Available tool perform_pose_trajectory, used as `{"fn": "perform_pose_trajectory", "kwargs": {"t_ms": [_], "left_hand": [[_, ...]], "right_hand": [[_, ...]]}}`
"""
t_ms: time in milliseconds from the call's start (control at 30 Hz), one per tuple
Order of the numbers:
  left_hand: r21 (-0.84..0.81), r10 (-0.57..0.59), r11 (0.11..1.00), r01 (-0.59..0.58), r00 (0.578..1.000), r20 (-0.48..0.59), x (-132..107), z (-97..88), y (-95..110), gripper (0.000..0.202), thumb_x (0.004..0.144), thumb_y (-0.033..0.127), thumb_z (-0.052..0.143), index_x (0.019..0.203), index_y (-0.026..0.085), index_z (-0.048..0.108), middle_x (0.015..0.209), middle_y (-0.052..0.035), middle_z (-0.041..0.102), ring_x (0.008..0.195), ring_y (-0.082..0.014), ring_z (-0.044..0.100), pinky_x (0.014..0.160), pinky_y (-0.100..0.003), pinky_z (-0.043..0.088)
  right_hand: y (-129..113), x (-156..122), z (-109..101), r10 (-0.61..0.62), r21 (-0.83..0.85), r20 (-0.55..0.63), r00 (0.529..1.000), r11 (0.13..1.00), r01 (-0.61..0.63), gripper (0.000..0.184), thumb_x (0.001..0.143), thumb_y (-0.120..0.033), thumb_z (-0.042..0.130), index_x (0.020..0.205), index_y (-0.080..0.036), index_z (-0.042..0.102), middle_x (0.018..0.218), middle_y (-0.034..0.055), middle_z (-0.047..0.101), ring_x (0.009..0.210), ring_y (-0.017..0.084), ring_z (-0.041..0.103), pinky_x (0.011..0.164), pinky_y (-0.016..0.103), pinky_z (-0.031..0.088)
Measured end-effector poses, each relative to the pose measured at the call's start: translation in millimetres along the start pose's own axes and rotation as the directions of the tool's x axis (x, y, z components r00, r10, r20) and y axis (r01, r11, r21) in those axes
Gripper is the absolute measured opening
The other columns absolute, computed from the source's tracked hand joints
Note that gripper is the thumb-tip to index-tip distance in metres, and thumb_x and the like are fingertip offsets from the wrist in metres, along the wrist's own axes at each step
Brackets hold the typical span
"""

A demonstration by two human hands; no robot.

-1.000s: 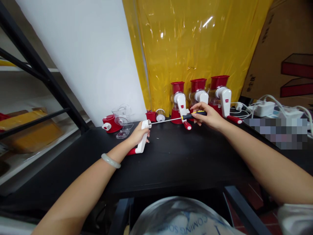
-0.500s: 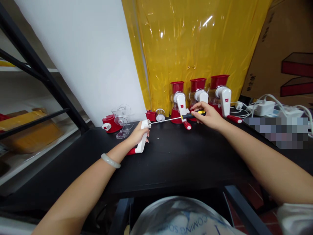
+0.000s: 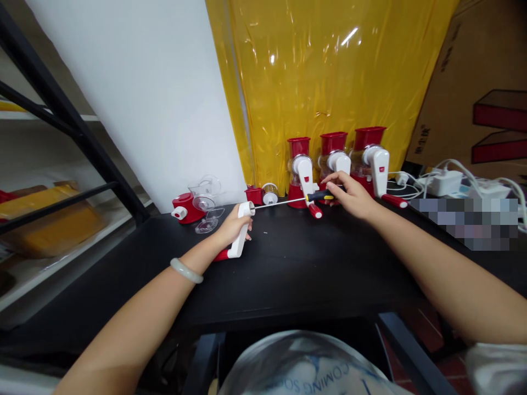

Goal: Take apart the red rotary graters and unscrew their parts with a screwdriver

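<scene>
My left hand (image 3: 235,226) is wrapped round a white crank handle (image 3: 237,244) with a red grip at its lower end. The handle's round socket faces right, and the tip of a screwdriver (image 3: 284,203) reaches into it. My right hand (image 3: 348,196) holds the screwdriver by its black and yellow handle, fingers closed round it. The shaft lies nearly level between both hands. Behind my right hand stand three red and white rotary graters, one of them a grater (image 3: 300,170) with its crank hanging down.
On the black table (image 3: 284,274), a red grater base (image 3: 187,208) and clear plastic parts (image 3: 208,203) lie at the left. A red hopper (image 3: 254,195) and a grater drum (image 3: 270,193) sit at the back. White chargers and cables (image 3: 447,180) are at the right, by a cardboard box (image 3: 465,71).
The fingers of my right hand have shifted on the screwdriver's handle, and the handle has turned, showing less yellow. My left hand and the crank handle stay in place.
</scene>
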State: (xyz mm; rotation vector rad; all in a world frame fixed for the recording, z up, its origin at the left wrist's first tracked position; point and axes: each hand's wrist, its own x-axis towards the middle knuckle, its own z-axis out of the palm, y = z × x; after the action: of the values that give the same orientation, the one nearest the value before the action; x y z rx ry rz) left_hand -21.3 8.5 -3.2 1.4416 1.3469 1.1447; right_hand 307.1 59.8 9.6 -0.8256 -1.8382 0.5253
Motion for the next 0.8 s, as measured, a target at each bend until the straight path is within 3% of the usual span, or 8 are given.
{"fn": "perform_pose_trajectory", "kwargs": {"t_ms": [67,133,233,333,467,600,700,800], "left_hand": [[0.006,0.000,1.000,0.000,1.000,-0.004,0.7,-0.2,-0.8,0.049,0.064,0.018,0.055,0.111,0.020,0.043,0.067,0.0060,0.051,0.049,-0.0107,0.052,0.038,-0.023,0.049],[0.007,0.006,1.000,-0.006,1.000,-0.008,1.5,-0.6,-1.8,0.049,0.064,0.019,0.055,0.111,0.020,0.043,0.067,0.0059,0.051,0.050,-0.0107,0.052,0.039,-0.023,0.049],[0.024,0.006,1.000,-0.006,1.000,-0.005,1.9,-1.0,-2.6,0.051,0.064,0.020,0.056,0.113,0.020,0.043,0.067,0.0058,0.051,0.050,-0.0110,0.053,0.039,-0.024,0.049],[0.043,0.008,0.999,-0.008,1.000,-0.004,1.1,-1.3,-2.2,0.052,0.064,0.021,0.056,0.114,0.020,0.043,0.067,0.0058,0.051,0.050,-0.0111,0.053,0.040,-0.024,0.049],[0.023,0.014,1.000,-0.014,1.000,-0.014,0.8,-1.4,-1.5,0.051,0.063,0.020,0.056,0.112,0.020,0.043,0.066,0.0062,0.050,0.050,-0.0111,0.053,0.040,-0.023,0.049],[-0.015,0.026,1.000,-0.026,1.000,-0.004,2.2,-0.5,-2.7,0.050,0.061,0.019,0.057,0.109,0.020,0.043,0.067,0.0063,0.050,0.051,-0.0109,0.053,0.039,-0.023,0.048],[-0.030,0.027,0.999,-0.026,1.000,0.014,2.4,0.4,-3.3,0.049,0.061,0.019,0.057,0.108,0.020,0.043,0.068,0.0059,0.050,0.051,-0.0111,0.052,0.037,-0.023,0.048],[-0.031,0.027,0.999,-0.026,0.999,0.019,1.9,0.8,-2.9,0.049,0.061,0.019,0.057,0.108,0.020,0.043,0.067,0.0060,0.049,0.051,-0.0115,0.052,0.036,-0.024,0.048]], "right_hand": [[-2.3,-1.4,-0.2,0.077,0.013,0.039,0.996,0.997,-0.077,0.033,0.092,-0.054,0.044,0.102,-0.025,0.054,0.066,-0.0007,0.059,0.052,0.017,0.058,0.050,0.031,0.047],[-3.5,-2.1,-1.2,0.082,-0.053,0.036,0.996,0.995,-0.080,0.036,0.093,-0.056,0.038,0.100,-0.024,0.056,0.053,-0.0032,0.052,0.042,0.015,0.051,0.045,0.029,0.042],[-2.1,-0.9,-2.1,0.028,-0.127,-0.014,1.000,0.991,-0.029,0.036,0.093,-0.054,0.040,0.096,-0.023,0.059,0.055,-0.0030,0.050,0.043,0.013,0.047,0.045,0.027,0.039],[1.2,1.6,-1.5,0.048,-0.053,-0.018,0.999,0.997,-0.049,0.032,0.091,-0.052,0.047,0.097,-0.023,0.058,0.065,-0.0023,0.053,0.046,0.011,0.047,0.045,0.026,0.040],[5.2,4.1,-0.4,0.022,-0.004,-0.053,0.998,1.000,-0.022,0.027,0.086,-0.048,0.057,0.097,-0.024,0.058,0.086,0.0019,0.061,0.069,0.016,0.059,0.064,0.031,0.051],[9.7,5.0,-1.4,-0.037,0.051,-0.062,0.997,0.998,0.040,0.028,0.081,-0.042,0.065,0.102,-0.026,0.057,0.100,0.0030,0.063,0.095,0.022,0.061,0.090,0.041,0.048],[11.7,4.8,-2.6,-0.076,0.100,-0.067,0.995,0.992,0.082,0.035,0.077,-0.036,0.070,0.106,-0.026,0.055,0.098,0.0025,0.062,0.097,0.022,0.061,0.094,0.041,0.046],[9.3,3.6,-2.9,-0.104,0.045,-0.064,0.993,0.993,0.107,0.036,0.076,-0.035,0.070,0.107,-0.025,0.054,0.098,0.0032,0.062,0.097,0.022,0.061,0.092,0.041,0.046]]}}
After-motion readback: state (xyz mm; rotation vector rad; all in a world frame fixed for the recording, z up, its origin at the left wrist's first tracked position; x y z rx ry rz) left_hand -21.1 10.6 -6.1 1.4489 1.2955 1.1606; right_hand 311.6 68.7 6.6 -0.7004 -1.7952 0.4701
